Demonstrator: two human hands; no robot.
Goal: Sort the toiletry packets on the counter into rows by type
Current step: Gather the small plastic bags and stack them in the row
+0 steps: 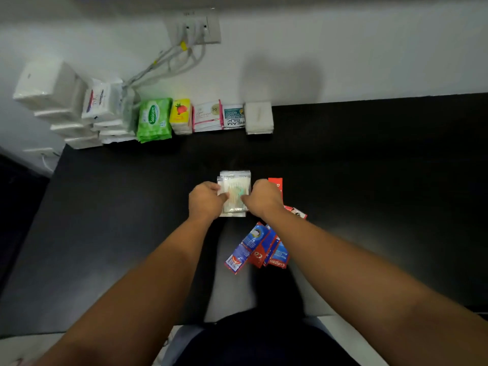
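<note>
Grips of left hand (204, 204), right hand (264, 198) pinch clear packet stack (235, 180) at side edges; counter (383, 167) bare rightward.

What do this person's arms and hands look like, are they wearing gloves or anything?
No gloves: the left hand and right hand are bare, and both forearms show no sleeve. No watch, bracelet or ring is visible. Some dark clothing shows at the bottom edge.

Packets (235, 180) on black counter (369, 167)
</note>
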